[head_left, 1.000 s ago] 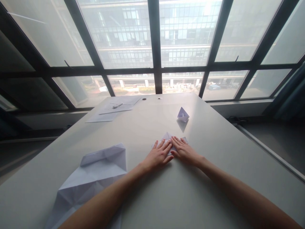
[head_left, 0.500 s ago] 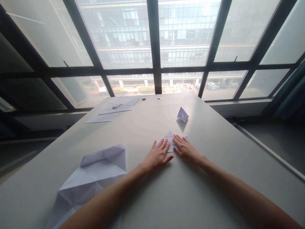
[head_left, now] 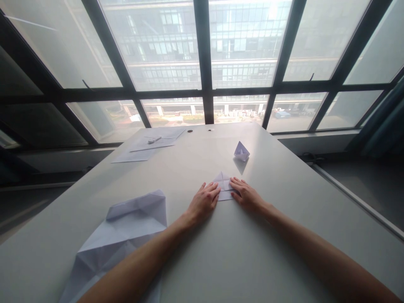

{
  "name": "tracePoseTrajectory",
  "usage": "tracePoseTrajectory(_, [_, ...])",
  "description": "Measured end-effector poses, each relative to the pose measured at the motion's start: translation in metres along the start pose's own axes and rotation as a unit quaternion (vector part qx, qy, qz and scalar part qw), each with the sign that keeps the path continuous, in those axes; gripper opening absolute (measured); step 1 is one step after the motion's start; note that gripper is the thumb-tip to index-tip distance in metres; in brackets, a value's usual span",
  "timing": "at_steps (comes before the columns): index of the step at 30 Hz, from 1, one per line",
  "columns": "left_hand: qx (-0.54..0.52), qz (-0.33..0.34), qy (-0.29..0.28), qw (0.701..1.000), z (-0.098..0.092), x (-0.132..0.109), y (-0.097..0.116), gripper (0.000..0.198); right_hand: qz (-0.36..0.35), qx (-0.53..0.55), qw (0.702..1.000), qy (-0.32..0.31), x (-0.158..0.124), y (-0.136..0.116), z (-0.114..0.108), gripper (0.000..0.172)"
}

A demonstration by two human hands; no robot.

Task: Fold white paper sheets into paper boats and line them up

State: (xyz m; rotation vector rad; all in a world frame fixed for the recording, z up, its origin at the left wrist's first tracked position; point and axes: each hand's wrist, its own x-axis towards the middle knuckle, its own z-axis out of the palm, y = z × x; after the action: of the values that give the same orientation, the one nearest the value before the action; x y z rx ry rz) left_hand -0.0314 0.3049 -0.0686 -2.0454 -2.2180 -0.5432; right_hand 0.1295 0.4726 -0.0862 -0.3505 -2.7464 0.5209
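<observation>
On table [head_left: 202,261]: folded paper [head_left: 224,186], partly under left hand [head_left: 205,200] and right hand [head_left: 246,194]. Behind it, to right: paper boat [head_left: 241,153]. To left, nearer: creased sheet [head_left: 129,225]. Far left: small object [head_left: 154,140] on flat sheets [head_left: 139,153].

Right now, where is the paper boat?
In the head view, the paper boat stands right of centre on the table, beyond the folded paper and right hand.

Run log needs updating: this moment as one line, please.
left grip: on folded paper, left side | right grip: on its right side | peaked paper shape: standing beyond both | creased sheet: partly hidden by left forearm
</observation>
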Motion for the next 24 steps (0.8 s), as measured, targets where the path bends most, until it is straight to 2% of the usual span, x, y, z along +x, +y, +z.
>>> tracePoseTrajectory(4, [-0.015,0.002,0.003,1.000,0.004,0.001,-0.001,0.034,-0.014,-0.005,1.000,0.022,0.000,-0.002,0.000,0.045])
tracePoseTrajectory(9, [-0.040,-0.021,-0.017,0.999,0.003,-0.001,-0.001,0.039,-0.021,0.013,1.000,0.008,0.000,-0.004,-0.001,0.041])
tracePoseTrajectory(14, [-0.032,-0.011,-0.030,0.999,-0.003,0.000,-0.002,0.037,-0.013,0.017,1.000,0.010,0.000,-0.004,-0.007,0.042])
tracePoseTrajectory(24, [-0.029,0.009,0.003,1.000,-0.006,0.000,-0.002,0.037,-0.016,0.014,0.998,0.058,-0.002,-0.011,-0.013,0.035])
